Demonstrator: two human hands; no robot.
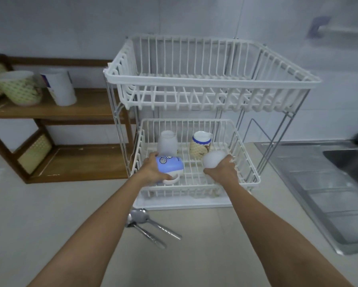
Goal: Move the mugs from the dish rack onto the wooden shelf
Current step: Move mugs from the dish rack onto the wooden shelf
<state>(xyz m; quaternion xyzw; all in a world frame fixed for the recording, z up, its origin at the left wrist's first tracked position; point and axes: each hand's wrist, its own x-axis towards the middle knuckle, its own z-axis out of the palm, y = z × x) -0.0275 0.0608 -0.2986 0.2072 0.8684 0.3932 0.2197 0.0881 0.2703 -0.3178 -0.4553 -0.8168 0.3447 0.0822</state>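
Observation:
A white two-tier dish rack stands on the counter. In its lower basket, my left hand grips a blue and white mug with a spiral print. My right hand holds a plain white mug. Behind them stand a frosted white mug and a patterned mug with a blue rim. The wooden shelf at the left carries a green-patterned mug and a tall white cup on its top board.
Two metal spoons lie on the counter in front of the rack. A steel sink and drainboard fill the right side. The rack's top basket holds nothing. The shelf's lower board is bare.

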